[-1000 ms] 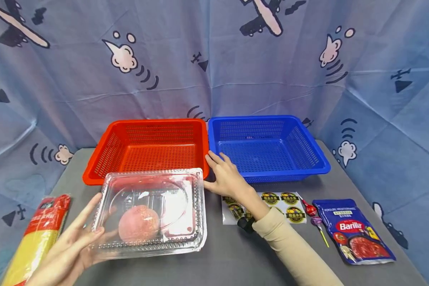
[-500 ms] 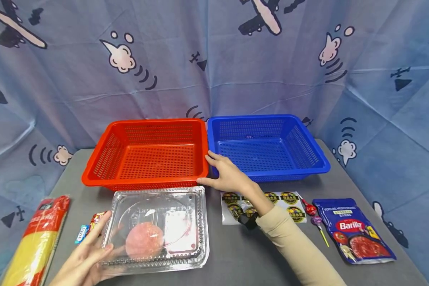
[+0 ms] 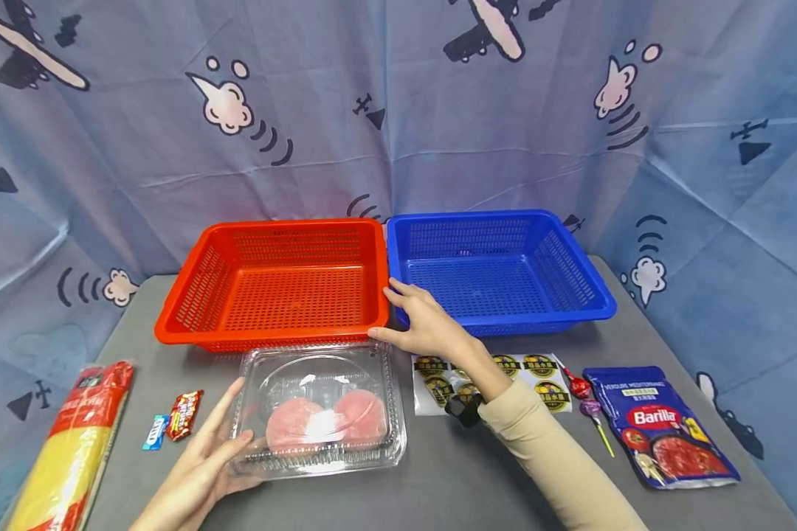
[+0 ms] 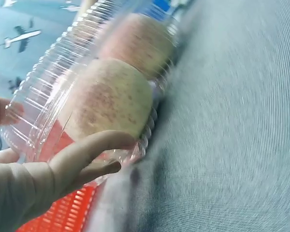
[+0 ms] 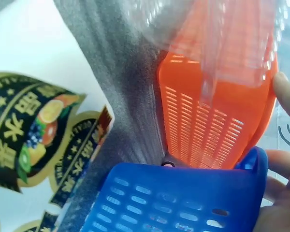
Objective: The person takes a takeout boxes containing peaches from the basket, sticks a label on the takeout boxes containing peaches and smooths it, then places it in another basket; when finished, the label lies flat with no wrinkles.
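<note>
Left hand holding one box, two fruits inside, two baskets beyond

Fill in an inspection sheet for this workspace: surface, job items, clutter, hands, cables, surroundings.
Surface: gray table, partly covered by the items below.
Job items: clear box holding two round fruits, in front of the red basket; blue basket beside the red one.
Clutter: yellow-and-red packet and two small snack packets on the left; sticker sheet, two lollipops and blue pouch on the right.
Left hand: holds the box by its left side.
Right hand: at the red basket's near right corner, beside the blue basket; grip unclear.
Cables: nothing seen.
Surroundings: blue curtain with airplane prints behind the table.
</note>
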`<action>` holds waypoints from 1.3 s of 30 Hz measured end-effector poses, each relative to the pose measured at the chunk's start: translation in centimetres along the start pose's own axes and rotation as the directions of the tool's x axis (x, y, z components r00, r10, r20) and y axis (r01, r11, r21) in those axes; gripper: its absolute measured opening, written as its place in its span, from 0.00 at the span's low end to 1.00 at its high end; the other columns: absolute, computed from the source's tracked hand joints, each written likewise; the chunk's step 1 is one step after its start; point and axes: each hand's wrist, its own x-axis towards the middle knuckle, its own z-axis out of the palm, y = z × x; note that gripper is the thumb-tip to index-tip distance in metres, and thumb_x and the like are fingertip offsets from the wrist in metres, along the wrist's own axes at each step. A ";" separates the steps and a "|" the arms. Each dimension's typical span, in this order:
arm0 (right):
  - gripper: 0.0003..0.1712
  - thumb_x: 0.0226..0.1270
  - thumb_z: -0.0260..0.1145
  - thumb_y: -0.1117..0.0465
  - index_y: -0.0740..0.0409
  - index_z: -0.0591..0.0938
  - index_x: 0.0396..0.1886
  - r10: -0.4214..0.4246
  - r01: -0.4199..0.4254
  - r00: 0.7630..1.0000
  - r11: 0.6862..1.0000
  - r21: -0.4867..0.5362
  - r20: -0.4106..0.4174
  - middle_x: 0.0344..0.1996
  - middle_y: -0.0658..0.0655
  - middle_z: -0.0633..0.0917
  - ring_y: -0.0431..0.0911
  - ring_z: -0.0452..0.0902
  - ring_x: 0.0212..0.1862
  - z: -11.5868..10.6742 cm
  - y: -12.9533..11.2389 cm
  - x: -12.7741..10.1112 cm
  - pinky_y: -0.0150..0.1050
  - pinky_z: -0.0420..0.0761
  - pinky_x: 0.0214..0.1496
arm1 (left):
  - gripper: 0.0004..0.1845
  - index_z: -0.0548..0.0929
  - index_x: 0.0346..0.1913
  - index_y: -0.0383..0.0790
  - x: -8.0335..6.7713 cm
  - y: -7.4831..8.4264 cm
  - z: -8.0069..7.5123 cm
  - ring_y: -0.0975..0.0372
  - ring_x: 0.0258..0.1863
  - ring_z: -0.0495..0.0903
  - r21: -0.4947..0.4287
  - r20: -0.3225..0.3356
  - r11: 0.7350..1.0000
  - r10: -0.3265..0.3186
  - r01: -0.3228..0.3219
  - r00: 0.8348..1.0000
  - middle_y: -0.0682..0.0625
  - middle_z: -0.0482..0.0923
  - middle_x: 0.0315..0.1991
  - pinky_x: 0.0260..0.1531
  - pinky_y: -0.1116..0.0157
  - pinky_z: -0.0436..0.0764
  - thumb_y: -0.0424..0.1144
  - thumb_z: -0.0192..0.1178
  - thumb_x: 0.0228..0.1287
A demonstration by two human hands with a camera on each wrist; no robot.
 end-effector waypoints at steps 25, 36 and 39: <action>0.33 0.66 0.73 0.49 0.54 0.79 0.68 -0.069 0.068 0.990 0.998 -0.016 -0.123 0.75 0.65 0.69 0.65 0.59 0.78 -1.6 -0.9 -3.6 0.69 0.62 0.75 | 0.74 0.56 0.81 0.46 4.2 2.6 -0.4 0.37 0.72 0.55 0.883 0.119 0.325 0.544 -0.339 0.830 0.37 0.49 0.79 0.51 0.25 0.71 0.64 0.85 0.26; 0.24 0.63 0.76 0.54 0.54 0.86 0.58 -0.191 0.182 0.969 0.981 -0.070 -0.156 0.55 0.58 0.85 0.55 0.78 0.58 -1.5 0.2 -7.5 0.54 0.79 0.61 | 0.83 0.38 0.84 0.43 3.6 2.0 -0.4 0.34 0.76 0.54 0.841 0.088 0.453 0.424 -0.296 0.901 0.32 0.44 0.81 0.63 0.29 0.66 0.60 0.85 0.29; 0.22 0.62 0.76 0.55 0.55 0.88 0.55 -0.228 0.220 0.968 0.972 -0.080 -0.106 0.46 0.55 0.87 0.50 0.81 0.50 -1.0 1.2 -8.2 0.47 0.81 0.53 | 0.80 0.37 0.84 0.46 3.7 2.0 -0.4 0.36 0.79 0.52 0.839 0.080 0.470 0.394 -0.275 0.916 0.34 0.45 0.82 0.65 0.32 0.65 0.59 0.84 0.34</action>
